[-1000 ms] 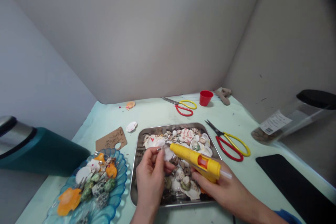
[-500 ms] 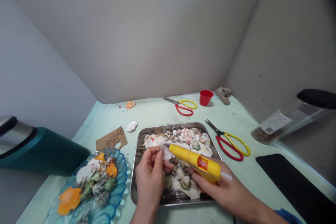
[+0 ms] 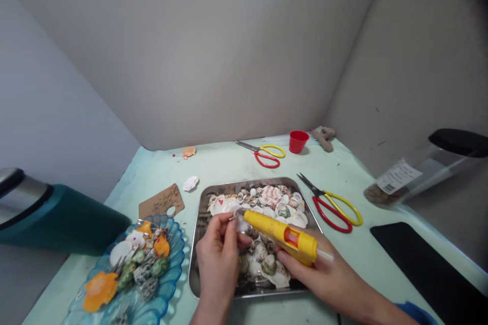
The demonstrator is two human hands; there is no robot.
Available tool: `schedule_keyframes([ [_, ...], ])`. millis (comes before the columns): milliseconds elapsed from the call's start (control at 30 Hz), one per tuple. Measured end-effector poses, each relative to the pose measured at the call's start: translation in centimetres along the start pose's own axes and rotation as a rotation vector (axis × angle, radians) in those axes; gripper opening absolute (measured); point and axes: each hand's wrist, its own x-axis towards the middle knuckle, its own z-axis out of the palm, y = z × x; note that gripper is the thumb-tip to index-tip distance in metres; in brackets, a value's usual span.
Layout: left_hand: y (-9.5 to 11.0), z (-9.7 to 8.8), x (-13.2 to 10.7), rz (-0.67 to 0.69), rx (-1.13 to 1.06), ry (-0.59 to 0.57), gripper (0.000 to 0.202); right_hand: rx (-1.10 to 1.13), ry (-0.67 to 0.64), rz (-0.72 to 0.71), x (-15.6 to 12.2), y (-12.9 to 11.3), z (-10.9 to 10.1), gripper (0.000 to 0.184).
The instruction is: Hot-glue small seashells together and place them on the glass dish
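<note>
My right hand [image 3: 322,274] grips a yellow glue gun [image 3: 282,235], its nozzle pointing left toward my left hand. My left hand [image 3: 219,256] is closed in a pinch on a small white shell [image 3: 241,223] with a thin metal piece at its top, held right at the nozzle tip. Both hands hover over a metal tray [image 3: 198,244] filled with several mixed seashells [image 3: 272,198].
A blue glass dish [image 3: 173,269] with coloured shells lies at the left, with a brown card tag [image 3: 162,201] behind it. Two red-and-yellow scissors [image 3: 335,205] [image 3: 267,154], a red cup [image 3: 298,141], loose shells [image 3: 190,183], a black slab [image 3: 427,264], a clear jar [image 3: 419,172] and a teal container [image 3: 57,218] surround the tray.
The glue gun has edged slightly left and down toward the shell; otherwise both hands stay in place.
</note>
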Motion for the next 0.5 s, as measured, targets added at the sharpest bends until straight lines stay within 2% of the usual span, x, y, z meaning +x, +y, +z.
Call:
schedule_keyframes([
  [333, -0.21, -0.1, -0.07, -0.007, -0.048, 0.032, 0.028, 0.021, -0.042, 0.05, -0.12, 0.55, 0.08, 0.017],
  [500, 0.15, 0.08, -0.04, -0.008, -0.048, 0.003, 0.028, -0.016, -0.049, 0.02, 0.01, 0.5, 0.03, 0.016],
])
